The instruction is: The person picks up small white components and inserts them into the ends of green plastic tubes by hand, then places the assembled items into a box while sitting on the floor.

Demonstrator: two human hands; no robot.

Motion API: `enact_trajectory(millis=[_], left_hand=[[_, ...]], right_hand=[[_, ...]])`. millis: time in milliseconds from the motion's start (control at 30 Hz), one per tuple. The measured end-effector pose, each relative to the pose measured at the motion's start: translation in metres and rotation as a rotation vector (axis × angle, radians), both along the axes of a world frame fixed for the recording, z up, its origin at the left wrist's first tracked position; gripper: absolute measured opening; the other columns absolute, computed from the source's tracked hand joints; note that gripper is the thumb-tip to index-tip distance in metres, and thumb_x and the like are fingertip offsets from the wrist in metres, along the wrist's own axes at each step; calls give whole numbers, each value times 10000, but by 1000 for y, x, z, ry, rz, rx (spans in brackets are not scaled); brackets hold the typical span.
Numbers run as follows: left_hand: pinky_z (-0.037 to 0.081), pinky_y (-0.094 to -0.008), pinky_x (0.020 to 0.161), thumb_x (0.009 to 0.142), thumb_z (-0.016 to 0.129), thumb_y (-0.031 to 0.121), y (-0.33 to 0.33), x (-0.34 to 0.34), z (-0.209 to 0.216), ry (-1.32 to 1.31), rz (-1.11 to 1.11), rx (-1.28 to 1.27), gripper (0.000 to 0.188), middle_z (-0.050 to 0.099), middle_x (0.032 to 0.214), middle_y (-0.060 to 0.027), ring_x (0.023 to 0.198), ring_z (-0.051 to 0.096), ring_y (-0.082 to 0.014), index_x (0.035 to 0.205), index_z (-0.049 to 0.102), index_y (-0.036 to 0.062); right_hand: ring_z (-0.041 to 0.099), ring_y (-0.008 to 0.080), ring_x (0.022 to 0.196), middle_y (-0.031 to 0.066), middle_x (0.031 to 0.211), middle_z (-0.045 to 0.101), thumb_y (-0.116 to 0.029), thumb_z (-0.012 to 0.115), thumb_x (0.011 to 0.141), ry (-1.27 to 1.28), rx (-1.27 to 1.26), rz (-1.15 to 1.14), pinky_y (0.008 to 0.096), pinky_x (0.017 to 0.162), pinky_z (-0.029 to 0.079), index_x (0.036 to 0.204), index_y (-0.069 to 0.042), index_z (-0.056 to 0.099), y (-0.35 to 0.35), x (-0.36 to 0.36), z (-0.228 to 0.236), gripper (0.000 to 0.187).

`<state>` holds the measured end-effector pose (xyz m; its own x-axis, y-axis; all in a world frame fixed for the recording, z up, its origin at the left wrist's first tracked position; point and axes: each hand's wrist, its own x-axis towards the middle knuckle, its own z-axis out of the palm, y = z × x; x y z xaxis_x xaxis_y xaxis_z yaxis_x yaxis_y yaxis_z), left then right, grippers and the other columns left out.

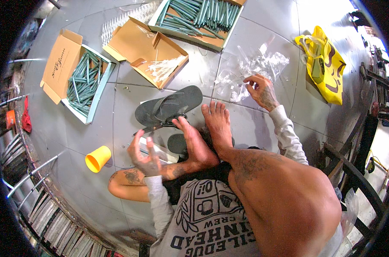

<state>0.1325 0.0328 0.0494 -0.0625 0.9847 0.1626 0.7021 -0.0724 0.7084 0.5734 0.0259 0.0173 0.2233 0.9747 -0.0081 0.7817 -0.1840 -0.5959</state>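
My left hand (145, 158) is raised beside my bare foot, its fingers spread and holding nothing I can see. Close to its fingertips is a slim dark object (153, 128), its kind unclear, and a whitish flat thing (162, 153) lies partly hidden behind the hand. My right hand (263, 92) reaches over a heap of crumpled clear plastic wrappers (269, 64). Its fingers are bent, with thumb and forefinger slightly apart, and the tips are right at the plastic. A black flip-flop (171, 105) lies in front of my feet.
Two cardboard boxes hold dark green sticks (85, 83) (201, 19). Between them, an open brown box (134, 40) contains thin white pieces (163, 68), with a spiky clear strip (123, 21) behind. A yellow cup (98, 159) lies left; a yellow bag (325, 66) is at right.
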Motion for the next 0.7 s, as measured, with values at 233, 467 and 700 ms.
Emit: enact_trajectory(millis=[233, 467, 700], left_hand=[[435, -397, 965, 921, 652, 170, -2, 86, 3, -120, -313, -32, 224, 717, 1081, -63, 1016, 627, -246, 1117, 717, 81], [427, -394, 964, 928, 644, 204, -6, 124, 1, -153, -527, -129, 211, 716, 1066, -14, 991, 615, -220, 1109, 727, 134], [445, -385, 975, 941, 626, 216, -4, 134, 2, -164, -591, -171, 205, 728, 1057, -37, 980, 646, -234, 1075, 729, 101]], right_hand=[[641, 247, 777, 89, 951, 646, -99, 687, 858, 46, -12, 43, 367, 715, 527, 1019, -86, 715, -16, -31, 1, 165], [656, 305, 871, 108, 984, 637, -129, 667, 868, -88, 83, 99, 409, 757, 539, 1037, -81, 683, 5, -35, -18, 176], [653, 352, 856, 134, 925, 647, -83, 638, 786, -134, -6, 365, 434, 774, 549, 1003, -53, 688, 9, -28, -11, 226]])
